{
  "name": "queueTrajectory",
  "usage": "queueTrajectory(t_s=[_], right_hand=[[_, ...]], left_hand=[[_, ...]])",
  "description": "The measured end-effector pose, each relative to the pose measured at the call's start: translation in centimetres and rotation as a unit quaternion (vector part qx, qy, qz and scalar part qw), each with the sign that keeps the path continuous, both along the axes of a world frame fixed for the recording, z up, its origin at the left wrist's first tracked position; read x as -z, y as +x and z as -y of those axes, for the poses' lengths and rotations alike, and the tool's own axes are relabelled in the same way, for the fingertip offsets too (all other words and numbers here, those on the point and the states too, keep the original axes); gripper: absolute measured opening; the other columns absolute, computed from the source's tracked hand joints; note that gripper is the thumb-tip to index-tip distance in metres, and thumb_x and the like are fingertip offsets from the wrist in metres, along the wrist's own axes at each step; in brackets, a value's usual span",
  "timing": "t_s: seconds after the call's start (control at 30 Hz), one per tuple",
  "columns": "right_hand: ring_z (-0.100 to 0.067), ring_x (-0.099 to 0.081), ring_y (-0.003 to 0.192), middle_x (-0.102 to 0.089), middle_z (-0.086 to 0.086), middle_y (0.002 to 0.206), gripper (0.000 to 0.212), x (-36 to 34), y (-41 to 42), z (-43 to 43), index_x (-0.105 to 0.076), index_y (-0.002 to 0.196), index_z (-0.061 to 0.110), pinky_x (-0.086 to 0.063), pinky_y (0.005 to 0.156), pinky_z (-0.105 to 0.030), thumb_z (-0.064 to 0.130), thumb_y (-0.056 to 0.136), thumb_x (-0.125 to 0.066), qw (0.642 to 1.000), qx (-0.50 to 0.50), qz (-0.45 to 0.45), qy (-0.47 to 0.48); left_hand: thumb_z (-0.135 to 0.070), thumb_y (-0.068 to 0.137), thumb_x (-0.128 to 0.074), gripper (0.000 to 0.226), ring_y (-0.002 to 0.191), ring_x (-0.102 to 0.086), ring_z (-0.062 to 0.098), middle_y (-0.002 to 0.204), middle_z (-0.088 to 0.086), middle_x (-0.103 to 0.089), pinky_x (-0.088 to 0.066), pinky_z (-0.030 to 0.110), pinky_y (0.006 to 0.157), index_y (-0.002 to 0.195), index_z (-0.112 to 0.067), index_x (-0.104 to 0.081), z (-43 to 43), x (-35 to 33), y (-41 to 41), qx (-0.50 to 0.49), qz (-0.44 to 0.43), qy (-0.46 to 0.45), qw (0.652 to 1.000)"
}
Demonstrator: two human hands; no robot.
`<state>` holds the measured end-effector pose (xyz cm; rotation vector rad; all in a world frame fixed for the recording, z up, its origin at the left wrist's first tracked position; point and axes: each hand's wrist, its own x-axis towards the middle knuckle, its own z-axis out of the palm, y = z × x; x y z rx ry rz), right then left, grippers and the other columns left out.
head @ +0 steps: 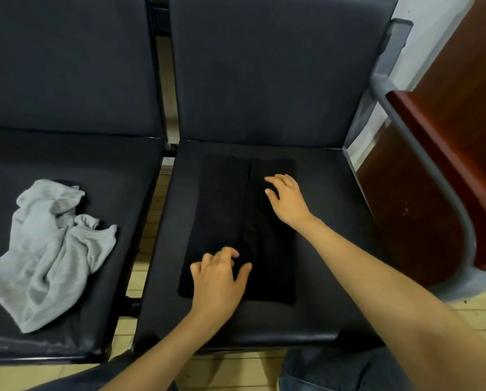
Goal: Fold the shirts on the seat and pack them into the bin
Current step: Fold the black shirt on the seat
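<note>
Lying lengthwise on the right seat, the black shirt was folded into a narrow strip, with bare cushion left along both long edges and at the front edge. The right hand was rested on its far right part, grip apart, fingers spread. The left hand was set on the near end, fingers bent; whether cloth was pinched could not be told. The grey shirt was left crumpled on the left seat.

Smooth matt cloth in the black shirt; soft, rumpled knit in the grey shirt. Dark leather-like padding with dull sheen on the seat. Glossy red-brown wood on the armrest.
</note>
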<state>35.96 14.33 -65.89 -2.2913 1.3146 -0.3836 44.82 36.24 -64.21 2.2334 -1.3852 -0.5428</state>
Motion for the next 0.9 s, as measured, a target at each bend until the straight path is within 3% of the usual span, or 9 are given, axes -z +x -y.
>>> queueTrajectory(t_s=[0.07, 0.17, 0.23, 0.37, 0.43, 0.53, 0.63, 0.77, 0.9], right_hand=[[-0.027, -0.008, 0.147, -0.026, -0.01, 0.155, 0.042, 0.2, 0.2, 0.6, -0.041, 0.143, 0.017, -0.011, 0.119, -0.039, 0.029, 0.103, -0.037, 0.998, 0.0, -0.059, -0.016], [-0.023, 0.002, 0.148, -0.013, -0.005, 0.159, 0.049, -0.1, 0.8, 2.1, -0.028, 0.149, 0.022, -0.004, 0.118, -0.046, 0.039, 0.103, -0.029, 0.993, 0.011, -0.11, 0.032], [-0.022, 0.007, 0.147, -0.006, -0.001, 0.161, 0.052, -0.1, 1.2, 3.3, -0.018, 0.152, 0.025, 0.0, 0.117, -0.048, 0.042, 0.103, -0.026, 0.991, 0.005, -0.126, 0.042], [-0.023, 0.012, 0.147, 0.001, 0.005, 0.161, 0.055, 0.5, 1.3, 5.3, -0.012, 0.153, 0.029, 0.005, 0.117, -0.051, 0.047, 0.102, -0.021, 0.986, -0.008, -0.159, 0.042], [-0.024, 0.016, 0.146, 0.005, 0.007, 0.161, 0.056, 0.8, 1.4, 5.8, -0.008, 0.153, 0.031, 0.008, 0.115, -0.054, 0.05, 0.102, -0.02, 0.982, -0.013, -0.185, 0.048], [-0.024, 0.014, 0.146, 0.001, 0.001, 0.161, 0.055, 0.7, 1.9, 4.8, -0.009, 0.153, 0.029, 0.009, 0.113, -0.057, 0.047, 0.102, -0.022, 0.985, -0.012, -0.169, -0.018], [-0.021, 0.006, 0.147, -0.008, 0.001, 0.161, 0.053, -0.1, 2.6, 1.6, -0.016, 0.152, 0.027, 0.005, 0.116, -0.051, 0.044, 0.103, -0.025, 0.994, -0.023, -0.084, -0.065], [-0.02, 0.009, 0.147, -0.002, 0.002, 0.161, 0.055, 1.1, 1.9, -3.6, -0.012, 0.153, 0.029, 0.007, 0.116, -0.048, 0.048, 0.102, -0.019, 0.988, -0.059, -0.141, -0.023], [-0.019, 0.013, 0.147, 0.004, 0.001, 0.161, 0.057, 1.8, 1.0, -4.0, -0.002, 0.153, 0.029, 0.011, 0.115, -0.048, 0.051, 0.101, -0.013, 0.975, -0.115, -0.19, -0.006]], left_hand=[[-0.041, 0.095, -0.049, 0.031, 0.105, -0.048, 0.007, 0.099, -0.014, -0.054, -0.021, 0.025, 0.09, 0.124, -0.029, -0.045, 0.1, -0.5, -0.4, 0.021, -0.003, 0.006, 1.0], [-0.026, 0.093, -0.054, 0.02, 0.08, -0.049, 0.003, 0.073, -0.013, -0.048, -0.025, 0.024, 0.091, 0.109, -0.03, -0.043, 0.0, -1.2, -0.5, 0.013, -0.057, -0.051, 0.997], [-0.024, 0.093, -0.052, 0.022, 0.071, -0.043, 0.002, 0.064, -0.008, -0.046, -0.028, 0.023, 0.09, 0.106, -0.03, -0.036, -0.3, -1.5, -0.3, 0.009, -0.077, -0.035, 0.996], [-0.035, 0.096, -0.042, 0.029, 0.07, -0.053, 0.006, 0.066, -0.008, -0.052, -0.031, 0.023, 0.097, 0.123, -0.027, -0.031, -0.6, -0.4, -0.1, 0.073, 0.048, 0.051, 0.995], [-0.036, 0.094, -0.049, 0.035, 0.073, -0.056, 0.008, 0.074, -0.011, -0.054, -0.036, 0.025, 0.093, 0.124, -0.025, -0.035, -0.2, -0.1, 0.0, 0.084, 0.077, 0.05, 0.992], [-0.024, 0.075, -0.073, 0.05, 0.093, -0.057, 0.017, 0.1, -0.002, -0.057, -0.049, 0.035, 0.083, 0.119, -0.018, -0.051, 0.2, 1.0, 0.2, 0.101, 0.124, -0.074, 0.984], [-0.031, 0.089, -0.049, 0.046, 0.127, -0.046, 0.027, 0.134, 0.01, -0.052, -0.035, 0.045, 0.109, 0.132, -0.014, -0.053, -0.1, 2.4, -0.4, 0.166, 0.166, -0.087, 0.968], [-0.049, 0.101, -0.01, 0.065, 0.138, -0.032, 0.027, 0.145, 0.014, -0.043, -0.023, 0.045, 0.105, 0.137, -0.012, -0.049, -1.1, 3.8, -1.3, 0.191, 0.193, 0.05, 0.961], [-0.057, 0.099, -0.006, 0.071, 0.142, -0.018, 0.028, 0.152, 0.017, -0.03, -0.017, 0.046, 0.11, 0.144, -0.012, -0.036, -1.0, 3.6, -2.0, 0.198, 0.187, 0.07, 0.96]])
